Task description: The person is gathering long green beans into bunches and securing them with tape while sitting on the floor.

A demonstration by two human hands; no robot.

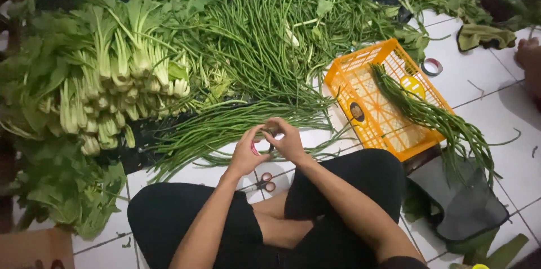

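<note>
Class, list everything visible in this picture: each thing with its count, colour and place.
long beans: big loose pile, green, centre floor
bound bean bundle: one, green, across the crate
crate: one, orange, right of centre
leafy greens: many stacked bunches, green with pale stalks, left
scissors: one pair, red handles, on the floor between the knees
tape roll: one, beyond the crate
tiled floor: white
left hand: at a small item, centre
right hand: meeting the left

My arms are bare to the top — no sleeves, no watch, no rings on my hands, left [247, 153] or right [288, 142]. I wear black shorts [169, 218] — plain, snug, ending above my bare shins.
</note>
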